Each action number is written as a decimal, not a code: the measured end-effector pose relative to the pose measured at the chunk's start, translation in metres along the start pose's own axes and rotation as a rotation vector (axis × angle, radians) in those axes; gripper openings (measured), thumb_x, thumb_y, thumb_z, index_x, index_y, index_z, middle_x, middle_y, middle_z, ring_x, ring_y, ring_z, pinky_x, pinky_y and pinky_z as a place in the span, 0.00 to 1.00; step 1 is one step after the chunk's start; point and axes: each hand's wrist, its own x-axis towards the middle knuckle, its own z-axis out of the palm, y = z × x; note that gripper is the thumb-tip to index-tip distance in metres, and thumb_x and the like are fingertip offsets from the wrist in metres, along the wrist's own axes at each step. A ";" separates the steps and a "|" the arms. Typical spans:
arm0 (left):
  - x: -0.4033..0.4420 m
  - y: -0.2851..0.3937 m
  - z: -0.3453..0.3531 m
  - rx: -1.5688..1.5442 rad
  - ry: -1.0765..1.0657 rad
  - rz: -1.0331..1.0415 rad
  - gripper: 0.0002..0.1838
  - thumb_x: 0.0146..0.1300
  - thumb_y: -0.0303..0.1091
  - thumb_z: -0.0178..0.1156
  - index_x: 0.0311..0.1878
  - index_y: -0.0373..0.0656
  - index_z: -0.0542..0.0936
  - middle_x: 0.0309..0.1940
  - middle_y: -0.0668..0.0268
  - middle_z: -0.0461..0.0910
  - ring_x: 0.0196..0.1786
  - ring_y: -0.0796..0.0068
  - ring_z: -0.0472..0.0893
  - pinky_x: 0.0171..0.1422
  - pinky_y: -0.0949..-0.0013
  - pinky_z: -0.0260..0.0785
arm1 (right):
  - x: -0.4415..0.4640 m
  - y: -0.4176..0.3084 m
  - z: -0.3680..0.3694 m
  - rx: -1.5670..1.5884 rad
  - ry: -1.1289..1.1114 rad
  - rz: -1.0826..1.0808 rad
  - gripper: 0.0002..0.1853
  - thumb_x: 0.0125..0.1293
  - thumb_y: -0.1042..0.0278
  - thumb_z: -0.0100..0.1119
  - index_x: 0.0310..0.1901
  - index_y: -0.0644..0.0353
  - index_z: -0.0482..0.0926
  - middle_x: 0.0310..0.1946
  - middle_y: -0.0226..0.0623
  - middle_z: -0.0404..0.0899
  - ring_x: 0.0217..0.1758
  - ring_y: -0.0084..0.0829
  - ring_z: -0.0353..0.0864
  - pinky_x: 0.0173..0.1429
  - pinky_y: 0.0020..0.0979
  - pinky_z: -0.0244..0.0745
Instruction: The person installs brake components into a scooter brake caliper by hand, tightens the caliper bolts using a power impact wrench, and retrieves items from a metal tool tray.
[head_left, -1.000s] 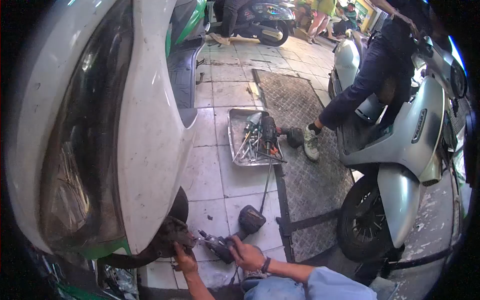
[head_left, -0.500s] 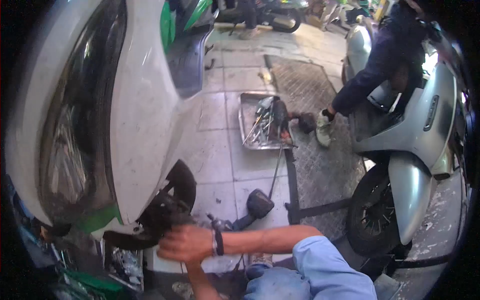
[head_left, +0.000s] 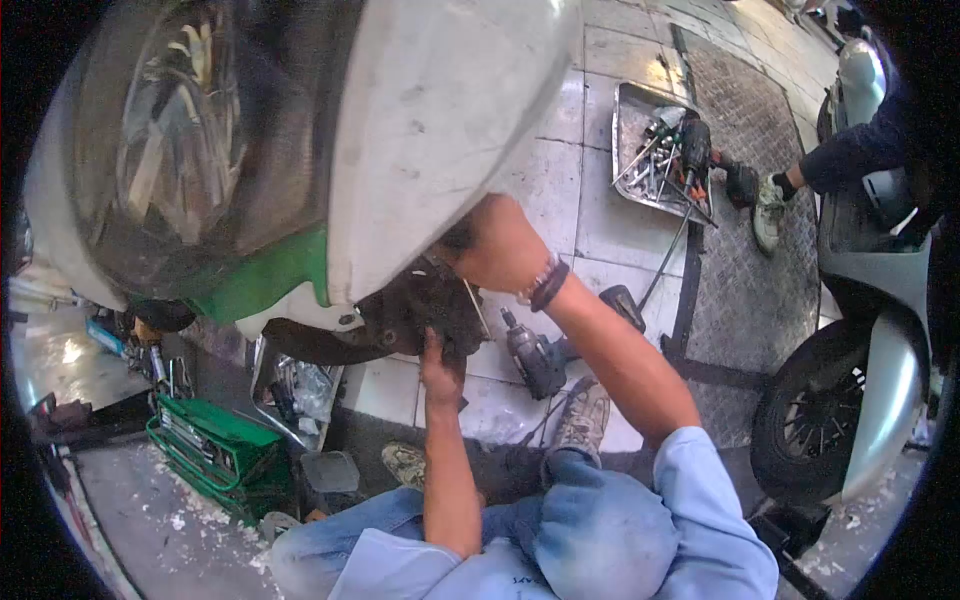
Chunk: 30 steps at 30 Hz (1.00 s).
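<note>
A scooter's white front panel (head_left: 430, 130) with green trim fills the upper left. Beneath its lower edge sits a dark, greasy mechanical part (head_left: 425, 310), whose exact kind I cannot tell. My left hand (head_left: 440, 375) grips that part from below, thumb raised along its near face. Higher up, against the panel's edge, my right hand (head_left: 500, 250) is closed on something dark that its fingers hide. A thin pale rod (head_left: 476, 308) shows just below my right hand. On the floor right of my hands lies a cordless power driver (head_left: 540, 360).
A metal tray (head_left: 617, 150) holds several hand tools and another power driver (head_left: 695, 145). At lower left stands a green toolbox (head_left: 220, 455). A silver scooter (head_left: 885, 410) and another person's sleeve (head_left: 850, 155) are on the right. A long bar (head_left: 665, 260) lies near the tray.
My view has shifted left and down, toward the scooter's underside. My hands, crossed and blurred before, are now apart, both at the dark part under the panel.
</note>
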 end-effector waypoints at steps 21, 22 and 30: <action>-0.007 0.022 0.040 -0.321 -0.031 -0.126 0.39 0.71 0.66 0.52 0.70 0.40 0.68 0.57 0.52 0.76 0.51 0.53 0.77 0.48 0.55 0.72 | -0.118 0.073 -0.074 -0.079 0.037 0.208 0.12 0.59 0.83 0.52 0.40 0.61 0.84 0.33 0.47 0.84 0.39 0.49 0.87 0.44 0.41 0.81; -0.009 0.025 0.043 -0.316 -0.033 -0.131 0.39 0.71 0.65 0.52 0.70 0.40 0.68 0.58 0.52 0.76 0.51 0.54 0.77 0.48 0.55 0.72 | -0.121 0.073 -0.071 -0.069 0.072 0.164 0.14 0.60 0.84 0.48 0.41 0.62 0.83 0.30 0.46 0.83 0.36 0.45 0.87 0.42 0.39 0.80; -0.004 0.019 0.032 -0.014 -0.114 0.004 0.36 0.74 0.64 0.50 0.69 0.41 0.69 0.60 0.54 0.76 0.51 0.59 0.77 0.49 0.56 0.72 | -0.265 0.042 -0.025 -0.137 0.022 0.469 0.13 0.57 0.71 0.59 0.44 0.59 0.86 0.23 0.51 0.80 0.24 0.49 0.83 0.33 0.43 0.77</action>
